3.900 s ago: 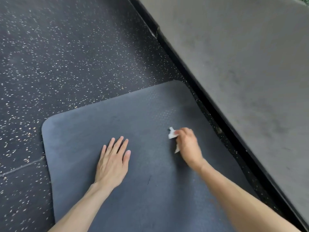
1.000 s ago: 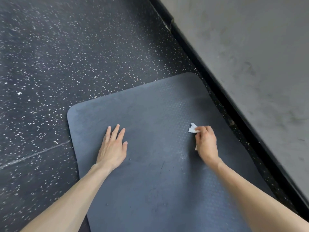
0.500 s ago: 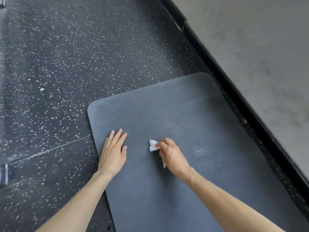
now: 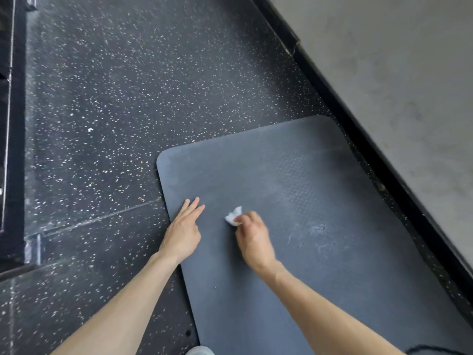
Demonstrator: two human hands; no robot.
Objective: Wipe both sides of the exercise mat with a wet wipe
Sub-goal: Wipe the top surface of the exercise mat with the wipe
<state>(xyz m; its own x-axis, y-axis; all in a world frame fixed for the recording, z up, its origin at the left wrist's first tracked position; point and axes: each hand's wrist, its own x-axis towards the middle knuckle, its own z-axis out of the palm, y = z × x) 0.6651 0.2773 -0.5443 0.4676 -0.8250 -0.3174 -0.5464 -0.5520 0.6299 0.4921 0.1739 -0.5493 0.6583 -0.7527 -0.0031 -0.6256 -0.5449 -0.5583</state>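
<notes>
While the exercise mat (image 4: 320, 226) lies flat on the speckled floor (image 4: 115, 98), filling the lower right of the frame, the right hand (image 4: 252, 238) curls around a crumpled white wet wipe (image 4: 233, 217) and presses it onto the mat near its left edge. Just left of it, the left hand (image 4: 183, 233) rests flat on that edge, fingers straight.

**Gym corner: floor and wall**

Black rubber floor (image 4: 115, 98), flecked white and tan; a seam (image 4: 102, 218) runs across between tiles. Right: matte grey wall (image 4: 396, 73), scuffed, met by a black baseboard (image 4: 340, 108). Far left edge: dark metal frame (image 4: 15, 149), kind unclear. Light soft, even.
</notes>
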